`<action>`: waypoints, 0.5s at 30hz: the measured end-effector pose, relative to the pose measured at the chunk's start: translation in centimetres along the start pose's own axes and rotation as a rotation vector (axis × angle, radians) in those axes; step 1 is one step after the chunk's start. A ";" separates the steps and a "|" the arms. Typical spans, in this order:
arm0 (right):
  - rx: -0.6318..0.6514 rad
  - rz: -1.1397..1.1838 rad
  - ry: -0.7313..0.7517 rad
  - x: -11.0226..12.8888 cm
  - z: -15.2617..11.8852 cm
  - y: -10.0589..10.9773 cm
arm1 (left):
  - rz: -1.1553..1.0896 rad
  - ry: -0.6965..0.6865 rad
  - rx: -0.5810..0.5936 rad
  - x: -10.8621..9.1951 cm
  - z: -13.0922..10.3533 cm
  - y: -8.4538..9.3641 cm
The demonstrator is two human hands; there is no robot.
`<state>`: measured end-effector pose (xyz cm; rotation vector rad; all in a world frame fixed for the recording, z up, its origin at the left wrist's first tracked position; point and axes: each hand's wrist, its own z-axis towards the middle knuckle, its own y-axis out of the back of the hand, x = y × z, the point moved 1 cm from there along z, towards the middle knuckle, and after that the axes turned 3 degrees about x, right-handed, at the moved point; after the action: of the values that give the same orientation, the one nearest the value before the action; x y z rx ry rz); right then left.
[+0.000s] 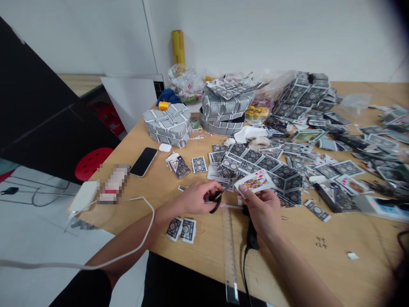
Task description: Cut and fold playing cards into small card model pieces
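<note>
My left hand (200, 197) is closed round the handles of a pair of black-handled scissors (219, 197). Their blades point up and to the right, towards the left edge of a playing card (254, 184). My right hand (262, 209) pinches that card, a red queen held face up, between thumb and fingers. Whether the blades touch it I cannot tell. Just behind lies a panel of joined dark-backed cards (271, 167). Below my left hand are two cut cards (181, 230). A clear ruler (229, 256) and a black corded tool (252, 234) lie between my forearms.
A phone (144, 162) and a card box (179, 166) lie to the left, where a white cable (150, 221) crosses my left forearm. Card-covered boxes (168, 125) stand at the back. Loose cards (380, 145) are heaped along the right.
</note>
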<state>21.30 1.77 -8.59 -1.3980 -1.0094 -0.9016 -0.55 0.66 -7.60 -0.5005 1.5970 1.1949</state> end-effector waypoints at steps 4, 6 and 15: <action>-0.014 -0.001 -0.008 -0.2 0.0 0.1 | 0.017 -0.018 0.041 -0.2 -0.2 0.1; -0.038 -0.024 -0.020 -0.4 0.1 0.1 | 0.021 -0.022 0.058 -0.3 -0.2 0.1; 0.020 -0.018 -0.078 0.1 -0.1 -0.4 | 0.044 -0.029 0.070 -0.4 -0.1 -0.1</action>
<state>20.99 1.73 -8.41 -1.4182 -1.0882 -0.8534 -0.38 0.47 -7.24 -0.4037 1.6266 1.1691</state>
